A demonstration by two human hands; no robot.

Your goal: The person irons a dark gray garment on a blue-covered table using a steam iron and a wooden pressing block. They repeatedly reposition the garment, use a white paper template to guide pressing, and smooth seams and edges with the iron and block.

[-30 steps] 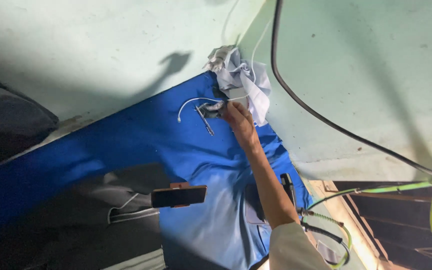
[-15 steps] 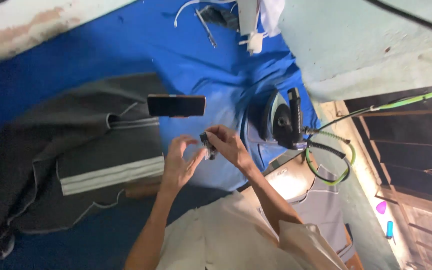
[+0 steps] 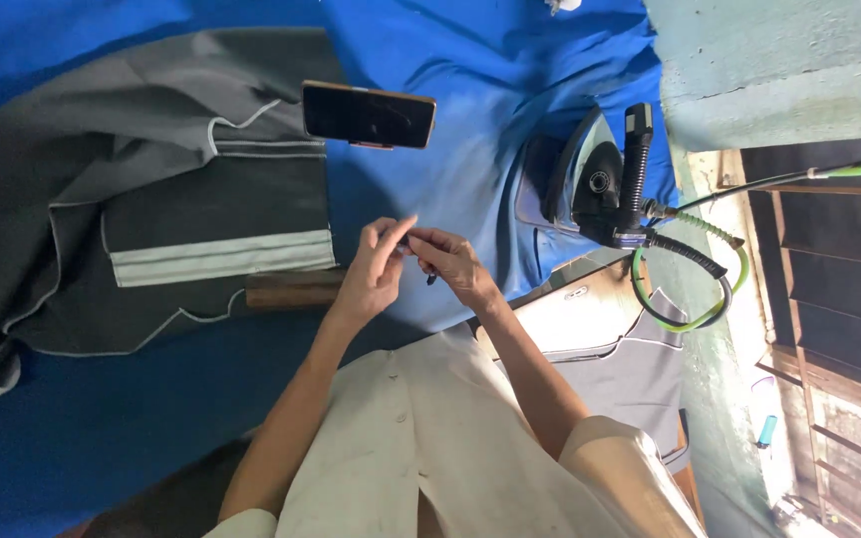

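Both hands, left hand (image 3: 371, 274) and right hand (image 3: 450, 264), meet above the blue-covered tabletop (image 3: 470, 60), fingers pinched shut on a small dark object (image 3: 421, 249); handling stage, judged to need continued fine fingertip control.

**Counter surface and load**

Counter (image 3: 470, 60) covered edge to edge in blue cloth. Dark grey garment (image 3: 151, 199) with pale trim band spread flat on left half. Black phone (image 3: 369, 115) lies on the blue cloth at garment's upper right corner. Iron (image 3: 590, 184) stands near right edge, green-and-black hose (image 3: 690, 279) looping off it.
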